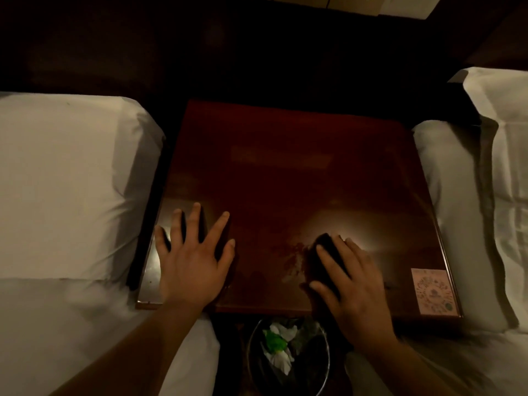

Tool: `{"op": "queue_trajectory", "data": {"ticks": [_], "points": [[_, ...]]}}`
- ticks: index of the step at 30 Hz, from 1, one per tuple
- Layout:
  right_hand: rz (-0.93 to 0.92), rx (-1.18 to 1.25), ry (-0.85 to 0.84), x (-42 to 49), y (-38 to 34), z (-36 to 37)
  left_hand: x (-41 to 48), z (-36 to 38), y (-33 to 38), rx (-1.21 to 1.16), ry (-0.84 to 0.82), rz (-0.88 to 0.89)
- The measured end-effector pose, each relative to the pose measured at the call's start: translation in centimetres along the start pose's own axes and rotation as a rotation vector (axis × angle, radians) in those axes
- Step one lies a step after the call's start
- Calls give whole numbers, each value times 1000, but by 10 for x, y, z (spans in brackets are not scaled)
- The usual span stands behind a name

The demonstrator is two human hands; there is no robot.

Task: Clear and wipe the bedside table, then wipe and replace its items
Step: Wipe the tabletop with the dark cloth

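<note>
Left hand (191, 265) splayed on bedside table (285, 167), right hand (354, 284) atop dark cloth (328, 250)

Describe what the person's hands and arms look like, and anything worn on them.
Both the left hand and the right hand are bare, without gloves. No ring, watch or bracelet shows, though the light is dim. The left forearm and right forearm are uncovered to the picture's lower edge; no sleeve shows.

The desk (285, 172) top is reddish-brown wood under a glossy lacquer, smooth and mirroring a soft glow, with duller smears near its front. The dark cloth (328, 252) on it looks matt. White bed linen (57, 181) is matt, creased fabric. The bin (327, 358) rim shines like metal, and the desk's corner label (433, 291) looks like pale pink paper.
</note>
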State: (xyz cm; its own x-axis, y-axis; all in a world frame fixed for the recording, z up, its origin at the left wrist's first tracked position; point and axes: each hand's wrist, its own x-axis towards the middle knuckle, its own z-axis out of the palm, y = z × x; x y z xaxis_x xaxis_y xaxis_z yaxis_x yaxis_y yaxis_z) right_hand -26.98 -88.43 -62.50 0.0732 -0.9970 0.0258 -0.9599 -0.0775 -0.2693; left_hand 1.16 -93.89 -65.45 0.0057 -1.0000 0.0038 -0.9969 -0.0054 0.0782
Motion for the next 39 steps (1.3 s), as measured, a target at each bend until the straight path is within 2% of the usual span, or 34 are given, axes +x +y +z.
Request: {"op": "queue_trajectory", "data": {"ticks": [2, 3, 6, 7, 9, 11, 14, 15, 16, 17, 18, 20, 22, 23, 24, 28, 30, 32, 34, 36, 37, 39], "points": [[149, 111, -9, 3, -23, 10, 1, -2, 0, 1, -24, -5], [131, 119, -39, 5, -43, 15, 1, -2, 0, 4, -37, -10], [-366, 5, -139, -9, -106, 43, -3, -6, 0, -38, -32, -27], [-450, 19, -136, -11, -109, 49, -4, -6, -1, -76, -7, -32], [-441, -4, -73, 1, -85, 43, -4, -6, -5, -122, 45, -29], [-239, -148, -9, 5, -27, 28, -3, -5, -5, -132, 62, -25], [372, -117, 112, -3, 58, -2, -2, -5, 0, -97, 42, -20], [505, -80, 143, -3, 62, -6, -1, -6, 1, -97, 34, -24], [561, -89, 162, -1, 50, -3, -1, -8, 2, -102, 24, -25], [516, -112, 143, 2, 26, 6, -2, -10, 3, -106, 9, -24], [395, -104, 110, 4, -6, 17, -3, -12, 4, -111, -7, -28], [-13, -58, -7, 3, -69, 42, -5, -14, 4, -119, -24, -35], [-345, -79, -92, 15, -89, 46, -3, -14, -3, -140, -35, -10], [-383, -104, -77, 30, -79, 43, 0, -15, -10, -138, -45, 29], [-340, -134, -56, 43, -63, 38, 4, -14, -20, -113, -57, 87], [142, -134, -17, 80, -21, 20, 4, -6, -55, 24, -58, 277], [245, -99, 35, 85, -45, 26, 5, -2, -61, 6, -60, 282], [108, -101, 17, 78, -88, 39, 7, -1, -61, -17, -70, 275], [-184, -110, -69, 59, -131, 58, 6, -2, -62, -39, -82, 298], [-389, -69, -138, 51, -148, 62, 4, -4, -62, -87, -91, 304], [-442, -76, -134, 61, -138, 59, 5, -5, -62, -104, -88, 301], [-367, -171, -66, 86, -101, 51, 6, -7, -60, -133, -84, 290]]}}
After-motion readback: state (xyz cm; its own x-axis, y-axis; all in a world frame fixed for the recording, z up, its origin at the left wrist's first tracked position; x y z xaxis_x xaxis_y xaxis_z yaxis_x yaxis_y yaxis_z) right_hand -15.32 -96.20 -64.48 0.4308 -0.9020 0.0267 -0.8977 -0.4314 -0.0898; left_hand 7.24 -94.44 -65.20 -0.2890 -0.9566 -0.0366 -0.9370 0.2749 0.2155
